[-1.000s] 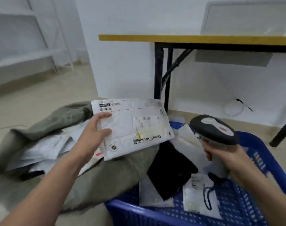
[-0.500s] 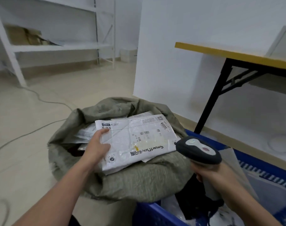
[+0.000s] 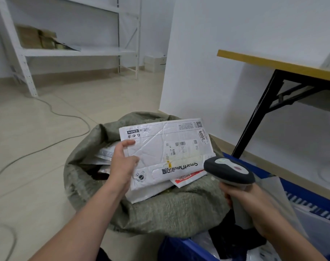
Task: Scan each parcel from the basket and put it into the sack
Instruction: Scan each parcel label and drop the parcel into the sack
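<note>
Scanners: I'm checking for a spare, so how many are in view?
1. The scanner is gripped by the right hand, above where the sack meets the blue basket. Any other could lie hidden inside the sack or basket.

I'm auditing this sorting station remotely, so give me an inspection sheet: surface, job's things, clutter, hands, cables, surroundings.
Surface: beige floor; sack and basket stand on it.
Job's things: white parcel held over the open green sack, which holds other parcels; blue basket at right; scanner.
Clutter: cartons on the white shelving.
Hands: left hand grips the parcel's edge; right hand grips the scanner.
Cables: grey cable loose across the floor.
Surroundings: yellow-edged table, white wall.
</note>
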